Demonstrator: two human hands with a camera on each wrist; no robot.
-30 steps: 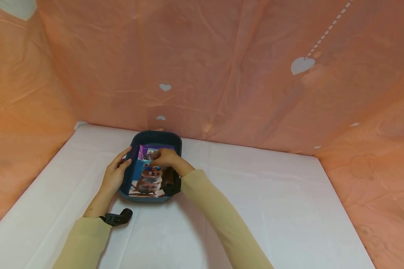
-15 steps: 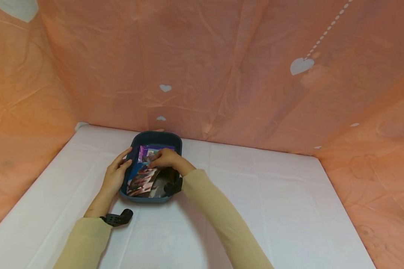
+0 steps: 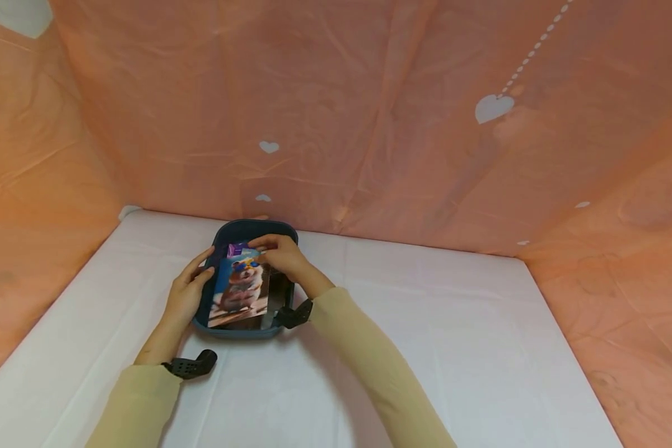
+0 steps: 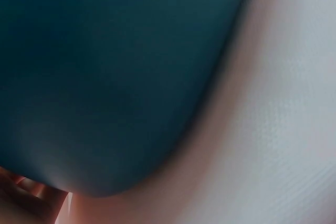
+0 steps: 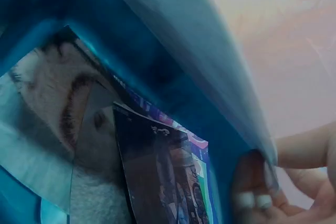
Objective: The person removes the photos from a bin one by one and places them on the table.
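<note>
A dark blue plastic tray [image 3: 241, 333] with rounded corners stands near the back left of the table. My left hand [image 3: 185, 295] grips its left side, thumb and forefinger at the rim; in the left wrist view its fingers [image 4: 31, 198] show at the lower left against the tray wall. Over the tray, my right hand [image 3: 282, 256] pinches the top of a picture card [image 3: 239, 292] of a furry animal in coloured sunglasses, tilted. The right wrist view shows the card's pale back [image 5: 173, 19]. Beneath lie a dark picture card [image 5: 152, 166], a furry-animal picture [image 5: 100, 156] and a purple-edged card [image 3: 235, 250].
White cloth covers the table [image 3: 425, 348]. Behind it and at both sides hangs a peach-orange curtain [image 3: 325, 112] with pale hearts, close to the tray's far end. A black wrist camera [image 3: 294, 315] sits over the tray's right rim; another [image 3: 193, 365] is in front of the tray.
The animal card first tilted away and bent, then came back into view, raised and slanted in my right hand. That hand shifted slightly; my left hand stayed at the tray's side.
</note>
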